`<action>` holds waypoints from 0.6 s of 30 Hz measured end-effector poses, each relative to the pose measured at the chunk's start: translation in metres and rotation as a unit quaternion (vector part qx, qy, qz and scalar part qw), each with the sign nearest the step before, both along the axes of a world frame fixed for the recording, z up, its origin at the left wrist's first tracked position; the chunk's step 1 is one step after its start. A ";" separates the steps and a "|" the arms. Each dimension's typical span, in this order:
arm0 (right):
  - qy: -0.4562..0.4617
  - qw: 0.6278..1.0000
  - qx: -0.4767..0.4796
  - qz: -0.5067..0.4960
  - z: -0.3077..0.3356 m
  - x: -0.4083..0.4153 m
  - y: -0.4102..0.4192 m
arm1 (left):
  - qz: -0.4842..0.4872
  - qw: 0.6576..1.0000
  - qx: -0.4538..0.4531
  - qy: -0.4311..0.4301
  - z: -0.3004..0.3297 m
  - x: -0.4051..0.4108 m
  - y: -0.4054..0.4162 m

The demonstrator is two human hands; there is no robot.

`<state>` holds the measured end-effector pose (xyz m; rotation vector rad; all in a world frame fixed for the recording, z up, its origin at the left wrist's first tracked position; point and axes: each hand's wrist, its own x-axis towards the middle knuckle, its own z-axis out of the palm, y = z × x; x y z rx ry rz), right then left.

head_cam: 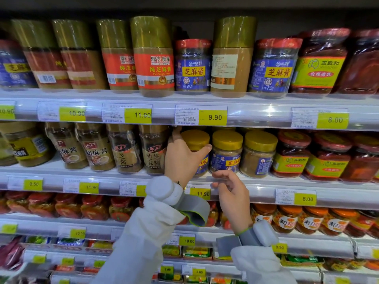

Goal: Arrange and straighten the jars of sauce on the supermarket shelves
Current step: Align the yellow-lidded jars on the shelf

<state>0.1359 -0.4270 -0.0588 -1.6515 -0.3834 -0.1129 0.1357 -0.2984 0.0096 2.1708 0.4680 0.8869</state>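
Jars of sauce fill the supermarket shelves in front of you, and the one you have hold of is the yellow-lidded jar point(197, 149) with a blue label on the second shelf point(287, 186) from the top, standing first in a row of three like it. Your left hand point(183, 158) wraps around that jar from its left side, thumb stretched across the front just under the lid, the other fingers hidden behind it, so the grasp is closed on the jar. Just to its right stands the second yellow-lidded jar point(226, 151), touching or nearly touching it, and beyond that the third yellow-lidded jar point(258, 155), turned so its label faces off to the right. Your right hand point(232, 193) hangs below the second jar, in front of the shelf's clear price rail; its fingers point(222, 174) are loosely curled and hold nothing, with the fingertips near the rail's edge. Whether they touch it cannot be told. To the left of your left hand are tall brown sesame jars point(154, 149) standing upright. On the top shelf point(256, 99), a tall gold-capped jar point(232, 56) shows its back label to you, between two red-lidded blue-label jars point(192, 65). Both of your wrists carry grey bands point(192, 210) over white sleeves point(143, 238).
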 end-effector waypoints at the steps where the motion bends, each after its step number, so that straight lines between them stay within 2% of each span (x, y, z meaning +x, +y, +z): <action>1: 0.001 1.000 -0.003 0.002 0.000 -0.001 0.000 | 0.014 1.000 -0.017 -0.015 -0.003 0.001 -0.003; 4: 0.005 1.000 -0.005 0.001 0.001 -0.002 0.001 | 0.032 0.998 -0.053 -0.031 -0.007 0.004 -0.007; 9: 0.008 1.000 -0.010 -0.006 0.001 -0.002 0.001 | -0.017 0.996 -0.077 -0.037 -0.008 0.004 0.002; 18: 0.012 1.000 -0.002 -0.013 0.002 -0.002 0.001 | -0.073 0.995 -0.070 0.007 -0.007 0.004 0.015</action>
